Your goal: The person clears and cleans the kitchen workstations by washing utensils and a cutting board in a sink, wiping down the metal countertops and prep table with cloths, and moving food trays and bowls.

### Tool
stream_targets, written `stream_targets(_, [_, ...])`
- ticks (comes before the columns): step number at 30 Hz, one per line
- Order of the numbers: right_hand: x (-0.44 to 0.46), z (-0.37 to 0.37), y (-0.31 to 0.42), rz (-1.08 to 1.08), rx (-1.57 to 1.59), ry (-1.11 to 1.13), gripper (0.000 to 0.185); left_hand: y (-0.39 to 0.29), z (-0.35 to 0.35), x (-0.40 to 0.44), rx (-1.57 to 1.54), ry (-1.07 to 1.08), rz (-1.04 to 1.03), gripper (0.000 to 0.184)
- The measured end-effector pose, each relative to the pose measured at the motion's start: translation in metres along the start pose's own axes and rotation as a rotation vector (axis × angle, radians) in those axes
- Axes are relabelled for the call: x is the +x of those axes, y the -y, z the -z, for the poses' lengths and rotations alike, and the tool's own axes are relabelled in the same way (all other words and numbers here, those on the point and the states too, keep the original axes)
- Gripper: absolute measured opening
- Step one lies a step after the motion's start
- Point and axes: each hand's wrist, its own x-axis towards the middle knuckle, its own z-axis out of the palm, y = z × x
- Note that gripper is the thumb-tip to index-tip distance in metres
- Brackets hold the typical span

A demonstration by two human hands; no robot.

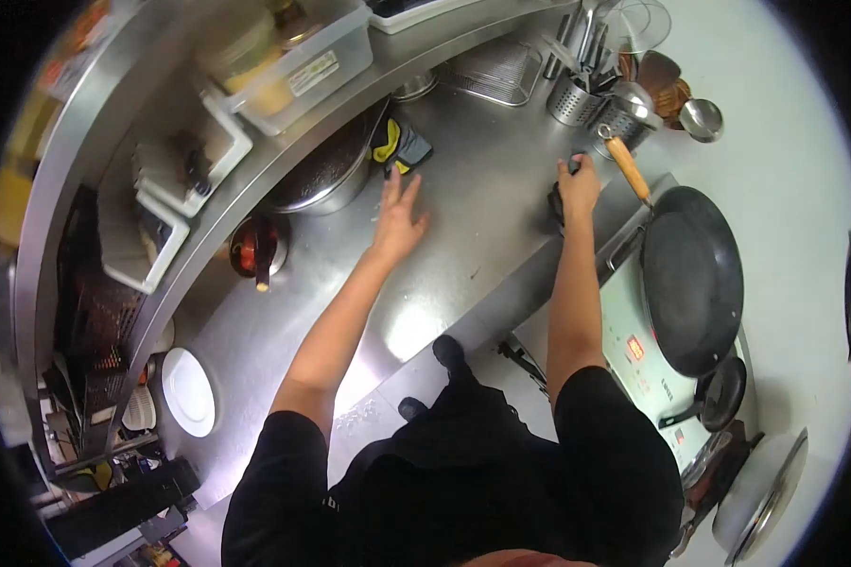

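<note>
My left hand (400, 225) hangs with fingers spread above the steel counter (463, 227), just short of a yellow and grey glove or cloth (402, 146). It holds nothing. At the right side of the counter, my right hand (578, 187) has its fingers closed on a small black object (557, 201), partly hidden by the hand; what it is I cannot make out. Beyond that hand stands a perforated metal utensil holder (573, 101). A large metal pot (336, 189) sits under the shelf, left of the glove or cloth.
A black wok (693, 279) with a wooden handle and a small black pan (724, 394) rest at the right on the cooktop. A wire basket (496, 71) lies at the back. On the left are a white plate (188, 392) and a bowl of red food (255, 248) below the shelf edge (284, 142).
</note>
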Motion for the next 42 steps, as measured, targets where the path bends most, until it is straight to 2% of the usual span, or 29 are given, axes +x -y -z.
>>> stream_targets(1, [0.019, -0.021, -0.021, 0.062, -0.161, 0.037, 0.045, 0.008, -0.006, 0.017, 0.142, -0.023, 0.017, 0.069])
stream_targets(2, [0.033, -0.044, -0.047, 0.051, -0.159, 0.05, 0.045, 0.018, -0.011, 0.033, 0.149, -0.007, 0.023, 0.069])
stream_targets(4, [0.047, -0.079, -0.082, 0.205, -0.398, -0.061, 0.056, 0.034, -0.02, 0.06, 0.263, -0.008, 0.03, 0.074])
stream_targets(5, [0.061, -0.08, -0.088, 0.112, -0.194, 0.057, 0.061, 0.041, -0.024, 0.071, 0.263, 0.002, 0.038, 0.074])
stream_targets(6, [0.07, -0.098, -0.093, 0.112, -0.2, 0.07, 0.061, 0.047, -0.028, 0.08, 0.296, 0.011, 0.061, 0.074])
stream_targets(8, [0.088, -0.138, -0.092, 0.265, -0.255, -0.341, 0.057, 0.048, -0.029, 0.095, 0.328, 0.024, 0.098, 0.075])
stream_targets(9, [0.091, -0.156, -0.076, 0.256, -0.209, -0.295, 0.054, 0.042, -0.03, 0.102, 0.371, 0.036, 0.159, 0.076])
stream_targets(11, [0.09, -0.188, -0.026, 0.285, -0.149, -0.087, 0.048, 0.047, -0.041, 0.112, 0.408, 0.052, 0.232, 0.076])
stream_targets(13, [0.079, -0.223, 0.009, 0.657, -0.047, -0.009, 0.04, 0.059, -0.055, 0.118, 0.501, 0.115, 0.353, 0.066])
stream_targets(14, [0.055, -0.209, 0.049, 0.297, 0.133, 0.437, 0.035, 0.066, -0.06, 0.11, 0.491, 0.126, 0.365, 0.066])
stream_targets(15, [0.029, -0.227, 0.049, 0.536, 0.138, 0.388, 0.036, 0.076, -0.061, 0.106, 0.443, 0.006, 0.265, 0.06])
stream_targets(16, [0.009, -0.224, 0.055, 0.675, 0.158, 0.482, 0.037, 0.081, -0.059, 0.107, 0.396, -0.121, 0.163, 0.055])
stream_targets(17, [-0.01, -0.222, 0.06, 0.809, 0.188, 0.584, 0.039, 0.058, -0.035, 0.095, 0.328, -0.166, 0.126, 0.045])
stream_targets(18, [-0.023, -0.205, 0.07, 0.823, 0.234, 0.839, 0.042, 0.047, -0.02, 0.077, 0.251, -0.163, 0.121, 0.044])
stream_targets(19, [-0.014, -0.206, 0.067, 0.83, 0.232, 0.84, 0.042, 0.039, -0.005, 0.057, 0.178, -0.164, 0.116, 0.044])
stream_targets(21, [0.017, -0.219, 0.055, 0.703, 0.708, 0.584, 0.046, 0.022, 0.026, 0.007, 0.0, -0.156, 0.119, 0.041])
stream_targets(23, [0.072, -0.187, 0.076, 0.815, 0.536, 0.213, 0.046, 0.018, 0.043, -0.044, -0.099, -0.198, 0.236, 0.04])
stream_targets(25, [0.108, -0.201, 0.08, 0.876, 0.336, 0.207, 0.045, 0.022, 0.046, -0.091, -0.262, -0.304, 0.395, 0.042])
stream_targets(26, [0.122, -0.217, 0.075, 0.872, 0.338, 0.209, 0.045, 0.015, 0.053, -0.106, -0.268, -0.321, 0.441, 0.043])
stream_targets(28, [0.14, -0.25, 0.068, 0.95, 0.061, 0.154, 0.043, 0.017, 0.056, -0.139, -0.213, -0.342, 0.497, 0.043])
stream_targets(29, [0.142, -0.255, 0.068, 0.97, 0.031, 0.099, 0.038, 0.017, 0.057, -0.153, -0.238, -0.343, 0.537, 0.042])
stream_targets(30, [0.145, -0.261, 0.07, 0.974, 0.038, 0.103, 0.038, 0.017, 0.058, -0.164, -0.265, -0.343, 0.576, 0.042])
stream_targets(33, [0.157, -0.278, 0.08, 0.742, -0.113, 0.104, 0.034, 0.013, 0.064, -0.184, -0.261, -0.347, 0.636, 0.041])
stream_targets(34, [0.16, -0.284, 0.086, 0.746, -0.105, 0.109, 0.034, 0.015, 0.064, -0.189, -0.253, -0.352, 0.641, 0.041])
stream_targets(37, [0.154, -0.295, 0.097, 0.72, -0.114, 0.295, 0.029, 0.013, 0.062, -0.2, -0.268, -0.444, 0.646, 0.041])
stream_targets(39, [0.108, -0.298, 0.095, 0.831, 0.071, 0.297, 0.032, 0.006, 0.066, -0.194, -0.274, -0.527, 0.594, 0.04])
stream_targets(40, [0.064, -0.274, 0.11, 0.771, 0.121, 0.444, 0.035, 0.002, 0.07, -0.19, -0.279, -0.53, 0.605, 0.04])
stream_targets(41, [0.013, -0.254, 0.119, 0.772, 0.317, 0.537, 0.038, -0.002, 0.074, -0.183, -0.266, -0.548, 0.55, 0.039])
stream_targets(42, [-0.036, -0.262, 0.114, 0.97, 0.268, 0.622, 0.039, -0.006, 0.077, -0.179, -0.253, -0.559, 0.497, 0.038])
